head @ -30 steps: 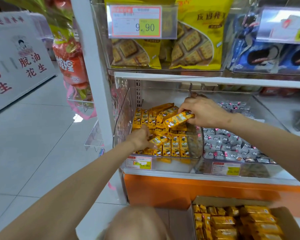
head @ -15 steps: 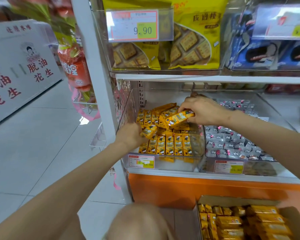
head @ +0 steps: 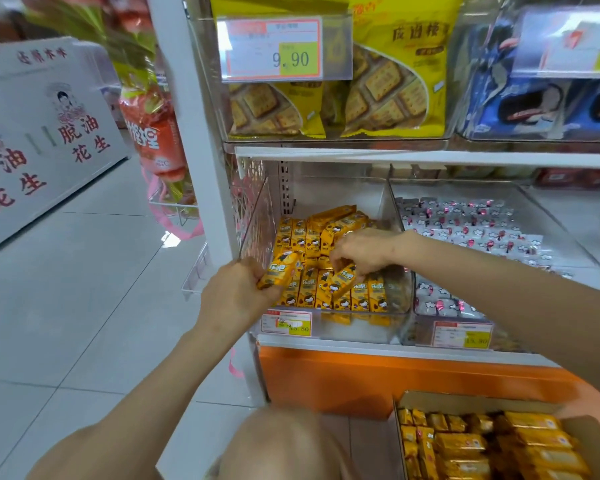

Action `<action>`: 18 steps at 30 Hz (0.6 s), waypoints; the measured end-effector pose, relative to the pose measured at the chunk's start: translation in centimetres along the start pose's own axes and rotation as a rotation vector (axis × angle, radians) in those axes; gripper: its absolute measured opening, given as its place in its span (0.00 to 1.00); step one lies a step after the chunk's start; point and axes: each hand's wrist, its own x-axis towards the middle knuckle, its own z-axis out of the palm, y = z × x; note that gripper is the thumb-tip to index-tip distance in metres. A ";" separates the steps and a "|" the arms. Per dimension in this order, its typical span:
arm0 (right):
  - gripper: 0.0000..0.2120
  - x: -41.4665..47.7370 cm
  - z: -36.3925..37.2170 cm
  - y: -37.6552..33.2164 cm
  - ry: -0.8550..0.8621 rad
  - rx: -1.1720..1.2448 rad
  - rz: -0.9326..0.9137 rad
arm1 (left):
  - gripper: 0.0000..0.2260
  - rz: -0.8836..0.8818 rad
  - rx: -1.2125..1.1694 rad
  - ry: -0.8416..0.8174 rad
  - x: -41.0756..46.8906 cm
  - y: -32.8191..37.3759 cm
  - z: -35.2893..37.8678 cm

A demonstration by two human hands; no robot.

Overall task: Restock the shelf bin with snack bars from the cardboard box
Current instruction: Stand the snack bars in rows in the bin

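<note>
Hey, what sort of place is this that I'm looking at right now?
Probably a grocery or convenience store aisle. Printed price tags hang on clear shelf bins, bagged biscuits fill the shelf above, and an open cardboard box of snack bars waits below for restocking.

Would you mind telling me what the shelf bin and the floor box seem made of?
The shelf bin looks like clear, glossy rigid plastic: snack bars show through its front wall. The box looks like matte brown cardboard, by its flap.

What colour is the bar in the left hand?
Orange-yellow wrapper, white lettering; the bar in the left hand shows best in the head view.
</note>
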 end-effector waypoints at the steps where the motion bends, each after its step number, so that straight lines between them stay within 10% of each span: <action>1: 0.24 -0.1 -0.5 -0.3 0.053 0.045 -0.012 | 0.13 0.002 0.012 -0.003 0.0 0.0 0.1; 6: 0.28 -0.5 -3.4 -3.4 0.309 0.486 -0.188 | 0.12 0.044 0.014 -0.032 -0.1 0.3 0.5; 18: 0.18 5.3 -4.6 -5.0 0.378 0.096 -0.198 | 0.16 0.009 -0.035 -0.105 -2.4 -3.5 -4.2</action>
